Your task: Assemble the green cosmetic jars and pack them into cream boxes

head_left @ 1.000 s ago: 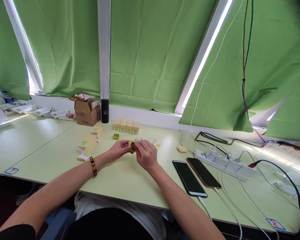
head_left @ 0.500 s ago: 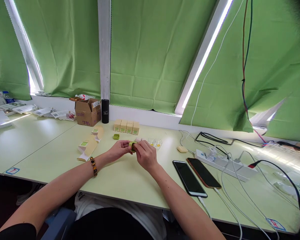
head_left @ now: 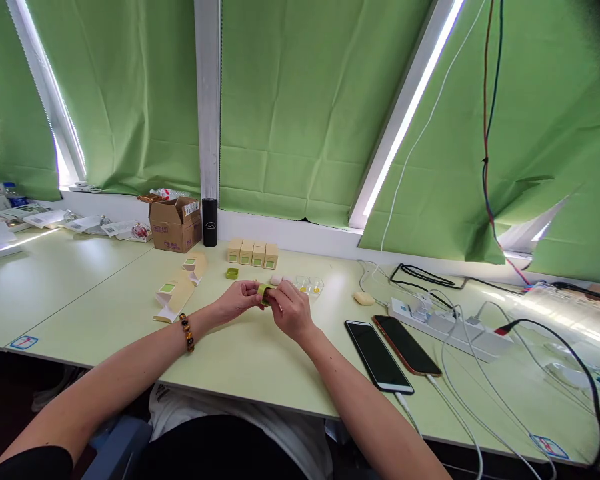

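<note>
having turned the green case [head_left: 265,294] slightly since before; pinching it between fingertips of left hand [head_left: 241,299], touching its right side with right hand [head_left: 292,309], in unclear grip.

The green case [head_left: 263,292] looks like smooth plastic, the bench [head_left: 245,360] smooth and glossy, the carton [head_left: 174,233] matt cardboard.

Daylight glare across the table [head_left: 95,280]
</note>
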A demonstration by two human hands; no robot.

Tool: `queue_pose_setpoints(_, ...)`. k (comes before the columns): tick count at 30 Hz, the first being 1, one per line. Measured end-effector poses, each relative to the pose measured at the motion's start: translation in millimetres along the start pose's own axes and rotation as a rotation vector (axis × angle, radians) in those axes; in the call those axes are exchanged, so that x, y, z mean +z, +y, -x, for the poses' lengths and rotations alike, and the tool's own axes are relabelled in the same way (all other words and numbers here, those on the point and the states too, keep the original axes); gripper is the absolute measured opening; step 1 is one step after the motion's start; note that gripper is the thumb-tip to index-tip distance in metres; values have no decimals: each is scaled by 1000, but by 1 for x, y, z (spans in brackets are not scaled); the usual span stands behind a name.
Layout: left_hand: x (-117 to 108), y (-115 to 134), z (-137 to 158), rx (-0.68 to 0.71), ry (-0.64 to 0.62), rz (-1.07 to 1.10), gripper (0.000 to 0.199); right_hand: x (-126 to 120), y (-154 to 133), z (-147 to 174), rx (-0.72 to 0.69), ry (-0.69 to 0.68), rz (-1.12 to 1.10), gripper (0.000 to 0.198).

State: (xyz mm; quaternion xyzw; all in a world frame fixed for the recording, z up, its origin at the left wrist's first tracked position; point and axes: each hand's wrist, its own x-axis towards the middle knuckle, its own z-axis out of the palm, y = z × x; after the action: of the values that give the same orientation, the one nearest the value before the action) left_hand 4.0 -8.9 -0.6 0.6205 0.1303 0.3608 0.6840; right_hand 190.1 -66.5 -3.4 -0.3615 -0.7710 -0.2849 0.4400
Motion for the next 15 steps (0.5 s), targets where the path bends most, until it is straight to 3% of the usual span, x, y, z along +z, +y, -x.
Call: queue_pose_setpoints(15, -3, -2, -1, 15, -24, -10, 54, -1, 3, -2, -11, -10, -64, 18)
